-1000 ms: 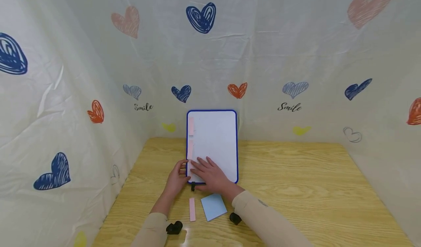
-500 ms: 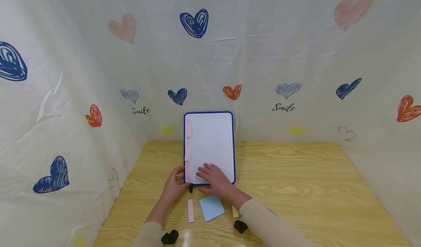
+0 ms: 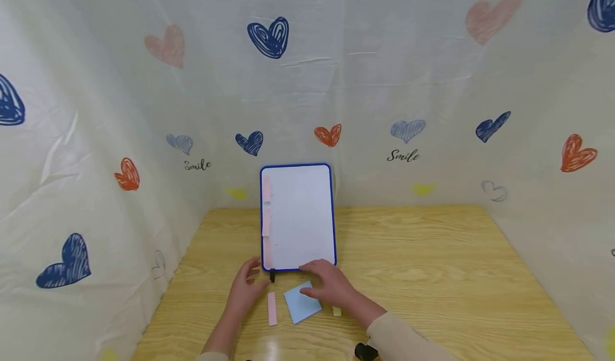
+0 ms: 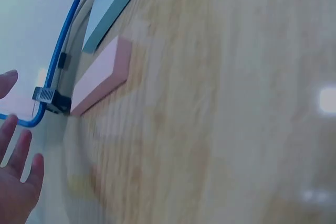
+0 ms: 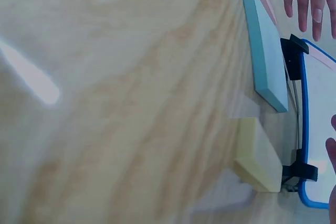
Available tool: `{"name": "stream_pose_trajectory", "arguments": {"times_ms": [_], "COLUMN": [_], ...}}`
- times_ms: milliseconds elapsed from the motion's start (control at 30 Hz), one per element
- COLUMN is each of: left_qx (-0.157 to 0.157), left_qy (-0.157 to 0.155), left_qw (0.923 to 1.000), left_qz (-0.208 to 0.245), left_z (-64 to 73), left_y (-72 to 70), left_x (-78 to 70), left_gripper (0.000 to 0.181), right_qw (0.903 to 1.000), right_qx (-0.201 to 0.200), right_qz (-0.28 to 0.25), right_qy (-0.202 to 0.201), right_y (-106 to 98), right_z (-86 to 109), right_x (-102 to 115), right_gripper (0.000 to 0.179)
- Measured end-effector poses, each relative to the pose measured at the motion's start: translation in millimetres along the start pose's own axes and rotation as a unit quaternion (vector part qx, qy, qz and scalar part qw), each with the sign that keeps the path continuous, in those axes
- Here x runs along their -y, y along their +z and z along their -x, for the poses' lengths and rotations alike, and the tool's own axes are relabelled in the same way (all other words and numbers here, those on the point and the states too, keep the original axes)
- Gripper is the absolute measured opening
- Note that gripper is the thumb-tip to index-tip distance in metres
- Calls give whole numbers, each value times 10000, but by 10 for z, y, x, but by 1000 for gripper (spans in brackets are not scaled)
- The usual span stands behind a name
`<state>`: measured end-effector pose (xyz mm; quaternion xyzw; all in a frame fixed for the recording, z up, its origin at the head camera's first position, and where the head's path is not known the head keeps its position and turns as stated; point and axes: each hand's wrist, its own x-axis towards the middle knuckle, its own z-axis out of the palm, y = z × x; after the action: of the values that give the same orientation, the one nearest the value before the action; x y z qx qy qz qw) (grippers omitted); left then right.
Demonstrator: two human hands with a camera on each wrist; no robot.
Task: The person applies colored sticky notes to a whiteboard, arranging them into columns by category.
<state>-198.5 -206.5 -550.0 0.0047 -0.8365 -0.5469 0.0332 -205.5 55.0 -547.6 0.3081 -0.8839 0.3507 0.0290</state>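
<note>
A whiteboard point(image 3: 300, 217) with a blue frame stands upright at the back. Pink sticky notes point(image 3: 266, 222) run down its left edge in a column. My left hand point(image 3: 242, 289) is near the lower left corner, fingers loosely bent and holding nothing. Over the right part of a blue sticky note pad point(image 3: 299, 307) hovers the thumb of my right hand point(image 3: 331, 285), its fingertips at the board's bottom edge. A narrow pink sticky note pad point(image 3: 272, 308) lies between the hands. Partly hidden by the right hand in the head view, a yellow sticky note pad point(image 5: 257, 156) lies on the table.
Black clips point(image 5: 300, 170) hold the board's lower edge. The wooden table point(image 3: 432, 270) extends to both sides. A pale curtain point(image 3: 375, 83) with printed hearts hangs behind and at the sides. A black object point(image 3: 366, 351) sits by the right sleeve.
Both hands have drawn back from the board toward the person. The right hand has left the board's face, uncovering the lowest pink note, and now overlaps the blue pad in the head view.
</note>
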Motion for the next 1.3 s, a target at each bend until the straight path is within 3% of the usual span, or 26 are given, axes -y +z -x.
{"name": "stream_pose_trajectory", "arguments": {"times_ms": [167,333,433,600,767,933,1167,1300], "left_qx": [31,137,145,188,126,85,107,168], "left_qy": [93,144,143,152,348,804,1289,1252], "left_qw": [9999,9998,9998,9988,9956,9843,9751,9754], "left_qz": [-104,-39,-47,-430,-863,-1571,-1799,-1804], "left_z": [160,274,333,418,495,534,551,558], "left_y": [110,252,330,426,501,553,569,563], "left_x": [-78,-112,-99,-5,84,163,192,168], "left_gripper": [63,60,58,59,59,57,60,58], "right_qw": [9986,9974,9959,9912,9921,9936,9937,9942], "right_qx": [-14,-267,-412,-408,-373,-325,-371,-340], "right_qz": [-420,-577,-755,-1159,-965,-743,-638,-583], "right_qy": [307,328,283,500,712,789,841,833], "right_y": [44,93,134,216,280,305,326,331], "right_z": [185,300,323,350,389,401,406,406], "right_x": [-42,-92,-118,-150,-158,-133,-99,-105], "right_gripper": [52,49,49,52,54,55,54,55]}}
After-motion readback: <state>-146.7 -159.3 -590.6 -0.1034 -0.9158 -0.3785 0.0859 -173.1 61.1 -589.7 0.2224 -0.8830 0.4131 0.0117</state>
